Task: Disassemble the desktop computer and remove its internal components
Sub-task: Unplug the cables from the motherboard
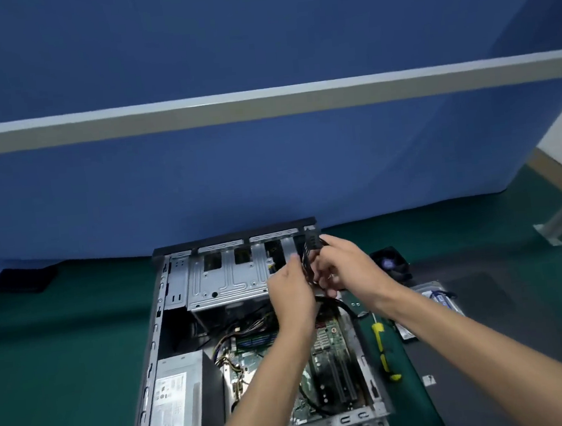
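Head view. The case (250, 336) lies on its side with the open face up, which puts every internal part in reach from above. Both hands meet over its far right corner. The left hand (292, 294) and right hand (341, 270) hold a small black part (308, 258) between them, fingers curled round it from either side. It looks like a bracket or front-panel module, though it is too blurred to name. A black cable (341, 305) loops down from just under the hands into the case, so the part is probably held up to free it from that lead. Two hands make sense here: one to steady, one to work the connector.

Below the left wrist sits the motherboard (286, 356); left of the left forearm, the power supply (179, 397); just left of the hands, the drive cage (227, 276).

Beyond the right hand, outside the case, removed parts are laid on the mat (46, 355), apparently to keep them clear of the work: a fan (392, 264) and a drive (432, 304). Under the right forearm lies a yellow screwdriver (384, 350), close for the next screws.

Count: one case, one power supply, one motherboard, one cage, one fan, one drive, one screwdriver, two hands.
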{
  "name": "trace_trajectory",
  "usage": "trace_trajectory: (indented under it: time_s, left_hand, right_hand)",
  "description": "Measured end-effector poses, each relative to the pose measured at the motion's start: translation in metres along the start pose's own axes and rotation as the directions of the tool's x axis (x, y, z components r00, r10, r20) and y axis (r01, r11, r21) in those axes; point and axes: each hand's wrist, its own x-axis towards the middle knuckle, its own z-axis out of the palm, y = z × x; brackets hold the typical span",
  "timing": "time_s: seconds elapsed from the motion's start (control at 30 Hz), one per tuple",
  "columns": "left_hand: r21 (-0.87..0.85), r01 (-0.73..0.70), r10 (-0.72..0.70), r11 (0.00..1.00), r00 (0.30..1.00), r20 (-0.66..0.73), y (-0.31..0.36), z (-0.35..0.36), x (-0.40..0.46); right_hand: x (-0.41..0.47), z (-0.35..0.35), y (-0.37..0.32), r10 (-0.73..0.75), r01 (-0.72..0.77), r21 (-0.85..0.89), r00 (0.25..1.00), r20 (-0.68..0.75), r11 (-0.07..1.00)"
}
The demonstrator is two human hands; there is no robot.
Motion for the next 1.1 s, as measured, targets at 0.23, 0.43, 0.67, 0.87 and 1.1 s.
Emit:
trace_trajectory:
  time_s: [0.23,0.43,0.67,0.87,1.1]
  left_hand:
    - [-0.343,0.349,-0.335,0.872,0.937,0.099,0.006,0.062,-0.009]
    - [-0.186,0.377,-0.352,0.907,0.923,0.155,-0.014,0.092,-0.022]
    - [0.468,-0.034,0.000,0.883,0.997,0.073,-0.053,0.102,-0.014]
    - [0.832,-0.555,0.434,-0.005,0.748,0.502,-0.091,0.074,-0.008]
    - [0.837,-0.540,0.533,-0.089,0.684,0.498,-0.101,0.070,-0.004]
  right_hand:
    - [-0.029,-0.065,0.016,-0.061,0.081,-0.436,0.996,0.061,0.896]
    - [-0.024,-0.115,0.034,0.014,-0.003,-0.701,1.000,0.010,0.713]
    - [-0.020,-0.161,0.079,0.071,-0.153,-0.803,0.988,-0.136,0.575]
    - [0.003,-0.191,0.121,-0.028,-0.177,-0.953,0.981,-0.189,0.247]
    - [0.048,-0.185,0.171,0.165,-0.160,-0.965,0.978,-0.126,0.208]
